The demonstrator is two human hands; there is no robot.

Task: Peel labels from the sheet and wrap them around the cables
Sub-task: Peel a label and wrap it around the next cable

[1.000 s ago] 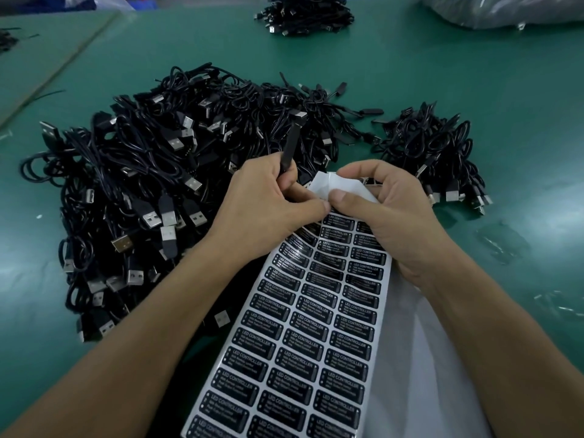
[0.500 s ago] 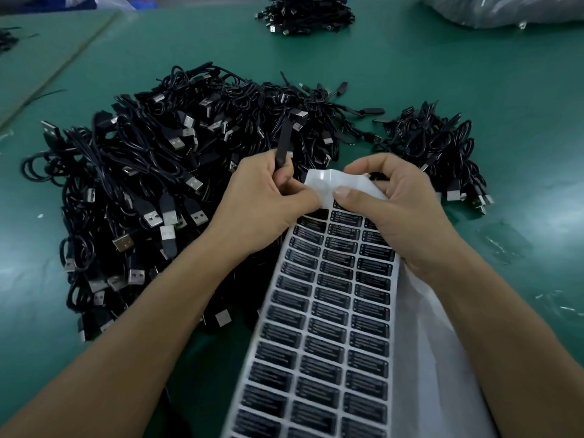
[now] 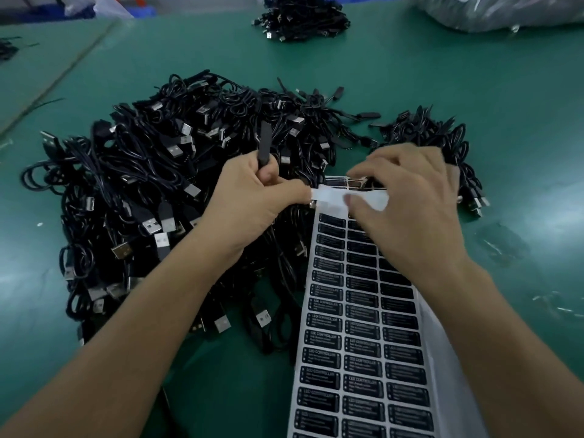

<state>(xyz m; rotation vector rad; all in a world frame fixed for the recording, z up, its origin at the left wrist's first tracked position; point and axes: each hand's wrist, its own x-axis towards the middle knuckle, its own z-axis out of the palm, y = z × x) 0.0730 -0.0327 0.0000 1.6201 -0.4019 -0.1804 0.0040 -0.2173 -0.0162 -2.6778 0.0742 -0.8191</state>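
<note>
A long sheet of black labels [image 3: 360, 343] runs from the bottom edge up to my hands. Its top end is folded back, showing the white backing [image 3: 331, 197]. My left hand [image 3: 252, 197] grips a black cable controller [image 3: 264, 143] that sticks up out of the fist, and its fingertips pinch the left end of the folded backing. My right hand [image 3: 410, 210] lies over the sheet's top, thumb pressing on the folded white strip, fingers curled over the labels behind it. A big heap of black USB cables [image 3: 158, 191] lies left of and behind my hands.
A smaller bunch of cables [image 3: 442, 137] lies to the right behind my right hand. Another cable pile [image 3: 300, 17] sits at the far edge, with a clear plastic bag [image 3: 493, 11] at the top right. The green table mat [image 3: 474, 83] surrounds everything.
The sheet's top has been folded further back and flatter. My right hand has moved up over the fold, and the sheet has swung to run more straight up from the bottom edge.
</note>
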